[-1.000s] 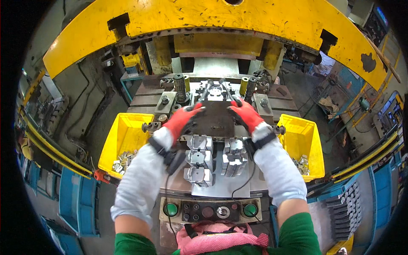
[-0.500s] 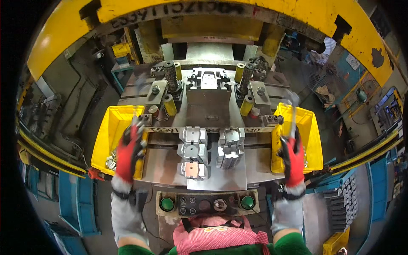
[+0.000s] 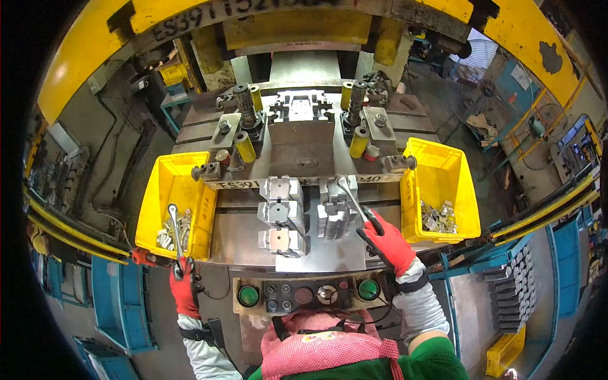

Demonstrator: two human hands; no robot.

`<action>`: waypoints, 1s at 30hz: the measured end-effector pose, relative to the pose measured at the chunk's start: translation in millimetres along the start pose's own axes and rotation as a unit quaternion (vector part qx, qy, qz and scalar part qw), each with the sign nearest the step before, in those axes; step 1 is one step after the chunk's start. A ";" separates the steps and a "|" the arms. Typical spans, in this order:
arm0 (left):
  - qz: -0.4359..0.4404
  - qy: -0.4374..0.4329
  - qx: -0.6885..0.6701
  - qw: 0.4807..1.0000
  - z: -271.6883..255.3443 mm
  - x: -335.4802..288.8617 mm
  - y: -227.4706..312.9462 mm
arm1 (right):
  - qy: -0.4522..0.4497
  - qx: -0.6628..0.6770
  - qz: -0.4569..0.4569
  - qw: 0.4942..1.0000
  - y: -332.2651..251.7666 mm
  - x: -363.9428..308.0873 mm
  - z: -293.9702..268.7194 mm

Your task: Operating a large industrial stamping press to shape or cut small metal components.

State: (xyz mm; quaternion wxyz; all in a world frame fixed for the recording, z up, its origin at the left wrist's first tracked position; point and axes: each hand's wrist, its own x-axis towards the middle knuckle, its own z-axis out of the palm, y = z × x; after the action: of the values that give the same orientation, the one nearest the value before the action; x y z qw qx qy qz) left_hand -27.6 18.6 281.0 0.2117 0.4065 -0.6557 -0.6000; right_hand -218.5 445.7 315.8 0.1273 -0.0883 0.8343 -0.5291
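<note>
My left hand (image 3: 185,290), in a red and black glove, is closed around a slim metal tool with a rounded head (image 3: 173,221). The tool's head is over the left yellow bin (image 3: 204,221), which has small metal pieces (image 3: 183,231) at its near end. In my right hand (image 3: 387,243) is a similar metal rod tool (image 3: 354,201). It slants away to the left, its round tip at the far right stack of metal parts (image 3: 328,187). Nearer me is another right-hand stack (image 3: 335,220). Three stacks (image 3: 280,215) form a column to the left.
Ahead stands a press die with a bright metal fixture (image 3: 300,107), flanked by yellow posts (image 3: 244,147). A right yellow bin (image 3: 468,190) holds small metal pieces. Close to my body is a control panel (image 3: 307,295) with green buttons. A yellow press frame (image 3: 82,66) arches overhead.
My right hand has swung left from the right bin to the stacks, bringing its tool over the far right one. My left hand has drawn back toward me. The view has shifted slightly.
</note>
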 end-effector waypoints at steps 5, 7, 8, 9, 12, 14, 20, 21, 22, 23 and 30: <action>0.035 0.052 -0.050 0.997 -2.3 -27.4 4.5 | -0.055 0.211 0.081 0.973 -32.1 20.2 -3.6; 0.040 0.048 -0.061 0.996 -5.4 -33.1 3.8 | -0.046 0.130 -0.040 0.990 -44.7 30.4 -5.6; 0.068 0.040 -0.099 0.992 -5.7 -36.1 2.1 | -0.058 0.131 -0.004 0.990 -49.7 30.6 -7.7; 0.044 0.062 -0.093 0.993 -8.0 -36.3 1.7 | -0.067 0.124 0.011 0.990 -54.1 31.2 -9.4; -0.007 0.055 -0.093 0.994 -12.3 -39.6 -4.8 | -0.072 0.212 0.057 0.973 -64.2 32.8 -8.5; -0.007 0.052 -0.093 0.994 -11.9 -39.1 -9.1 | -0.044 0.164 -0.049 0.984 -72.6 52.0 -1.5; 0.020 0.041 -0.120 0.992 15.4 -35.5 -12.2 | -0.062 0.185 -0.095 0.976 -85.6 111.4 7.2; 0.027 0.035 -0.121 0.992 22.1 -37.2 -9.5 | -0.060 0.173 -0.102 0.978 -85.6 114.6 8.3; 0.014 0.006 -0.099 0.995 27.1 -37.3 -4.0 | -0.067 0.165 -0.108 0.978 -85.2 115.0 8.9; 0.015 -0.016 -0.121 0.992 34.3 -38.8 1.5 | -0.061 0.169 -0.103 0.978 -84.6 113.5 9.6; 0.019 -0.171 -0.153 0.973 86.4 -47.9 62.6 | -0.080 0.151 -0.107 0.979 -90.2 84.9 5.7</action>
State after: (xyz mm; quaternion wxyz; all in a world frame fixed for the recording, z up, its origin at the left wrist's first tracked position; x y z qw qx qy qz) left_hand -83.4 106.2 334.6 0.1675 0.2480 -0.5903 -0.7497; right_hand -296.4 378.6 385.1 0.1480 -0.1993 0.7173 -0.6510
